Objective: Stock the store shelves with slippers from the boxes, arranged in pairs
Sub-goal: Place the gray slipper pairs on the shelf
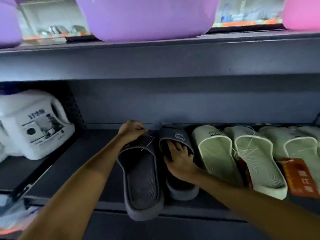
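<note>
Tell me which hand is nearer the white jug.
Left. The left hand, gripping one dark slipper, is right of the white jug; the right hand is further right, inside the other slipper.

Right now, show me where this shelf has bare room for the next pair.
Free: the shelf floor between the white jug and the left grey slipper. Crowded: from the right grey slipper rightward, green slippers stand side by side.

gry slippers (pixel 141 177) (pixel 180 135) 2 | grn slippers (pixel 216 153) (pixel 259 158) (pixel 301 151) 3+ | basins (pixel 147 16) (pixel 8 21) (pixel 303 13) 3 | jug (pixel 32 123) 1
</note>
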`<state>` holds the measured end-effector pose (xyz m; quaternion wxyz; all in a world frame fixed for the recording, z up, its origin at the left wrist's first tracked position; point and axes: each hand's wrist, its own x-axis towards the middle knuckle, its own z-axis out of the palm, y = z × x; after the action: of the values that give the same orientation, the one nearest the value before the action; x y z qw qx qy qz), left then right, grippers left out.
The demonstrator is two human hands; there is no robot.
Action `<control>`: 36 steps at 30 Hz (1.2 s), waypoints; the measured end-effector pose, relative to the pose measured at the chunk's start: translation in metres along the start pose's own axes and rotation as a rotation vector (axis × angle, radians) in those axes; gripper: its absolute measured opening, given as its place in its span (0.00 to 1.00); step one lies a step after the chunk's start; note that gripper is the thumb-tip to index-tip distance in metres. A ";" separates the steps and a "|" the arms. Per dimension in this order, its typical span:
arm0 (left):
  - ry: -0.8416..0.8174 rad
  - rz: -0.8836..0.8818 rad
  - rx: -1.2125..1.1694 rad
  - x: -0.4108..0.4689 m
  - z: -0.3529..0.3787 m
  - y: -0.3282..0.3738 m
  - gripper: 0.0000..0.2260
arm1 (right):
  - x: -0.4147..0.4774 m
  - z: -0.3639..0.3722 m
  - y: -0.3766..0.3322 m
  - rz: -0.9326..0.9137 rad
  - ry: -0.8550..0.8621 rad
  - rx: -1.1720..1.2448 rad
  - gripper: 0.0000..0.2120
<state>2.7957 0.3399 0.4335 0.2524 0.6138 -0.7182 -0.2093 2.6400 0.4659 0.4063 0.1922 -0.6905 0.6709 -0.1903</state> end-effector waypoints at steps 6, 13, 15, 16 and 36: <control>0.002 0.099 0.094 0.016 0.013 0.018 0.13 | 0.005 0.003 0.000 0.065 -0.019 -0.030 0.30; -0.597 0.064 0.270 -0.029 -0.035 0.006 0.30 | 0.018 0.002 -0.004 0.078 0.011 -0.075 0.24; -0.672 0.013 0.313 -0.034 -0.039 0.003 0.37 | 0.022 0.003 -0.006 0.096 0.021 -0.075 0.23; -0.690 0.030 0.332 -0.034 -0.038 0.002 0.41 | 0.023 0.003 -0.006 0.099 0.021 -0.079 0.23; 0.160 0.255 0.382 -0.034 0.006 -0.021 0.33 | 0.010 0.016 -0.006 0.015 0.072 -0.216 0.24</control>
<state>2.8126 0.3701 0.4120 0.2122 0.5692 -0.7942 0.0131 2.6538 0.4561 0.3962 0.0939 -0.6950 0.6990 -0.1399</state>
